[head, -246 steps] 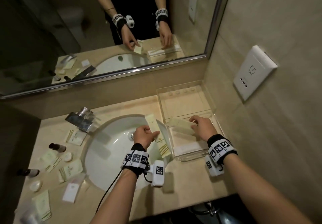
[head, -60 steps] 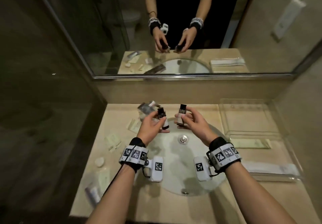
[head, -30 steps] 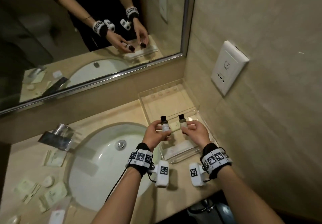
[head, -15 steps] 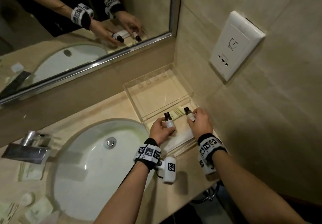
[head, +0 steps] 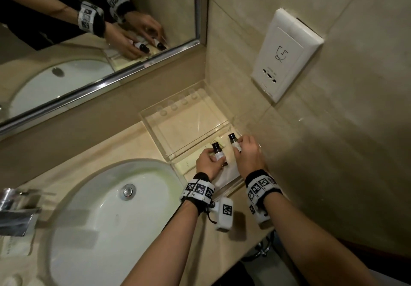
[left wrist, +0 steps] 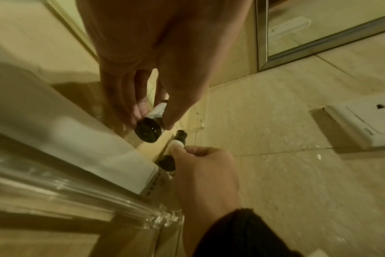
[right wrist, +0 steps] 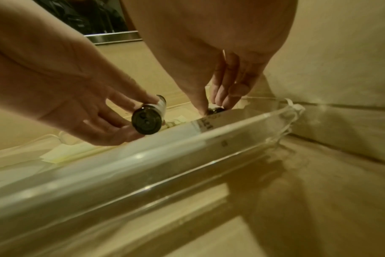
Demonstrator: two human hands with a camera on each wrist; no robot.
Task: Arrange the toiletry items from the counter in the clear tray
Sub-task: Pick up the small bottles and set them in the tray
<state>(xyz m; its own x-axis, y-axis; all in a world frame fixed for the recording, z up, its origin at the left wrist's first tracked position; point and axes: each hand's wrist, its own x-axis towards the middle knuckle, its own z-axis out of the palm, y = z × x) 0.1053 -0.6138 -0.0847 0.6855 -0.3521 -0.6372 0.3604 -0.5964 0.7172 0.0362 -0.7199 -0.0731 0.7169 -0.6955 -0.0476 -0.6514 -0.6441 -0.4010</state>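
I see a clear tray [head: 155, 127] of glossy, hard-edged acrylic sitting on the beige stone worktop [head: 124, 143] in the corner by the tiled wall, just right of the smooth white oval basin [head: 106, 210]. Pale flat sachets [head: 189, 163] and a white packet [head: 231, 174] lie in its near compartment. My left hand [head: 208, 163] pinches a small dark cylindrical bottle [head: 217, 151] with a white label and black cap, thumb on one side and fingers on the other. My right hand [head: 249, 152] pinches a matching second bottle [head: 234, 142] the same way. Both bottles tilt, caps pointing up and away toward the mirror [head: 93, 30], long axes roughly parallel, bases down over the near compartment. From the left wrist view the second bottle's base is at or close to the tray floor; I cannot tell whether it touches. Both wrists are bent downward, forearms reaching in side by side.
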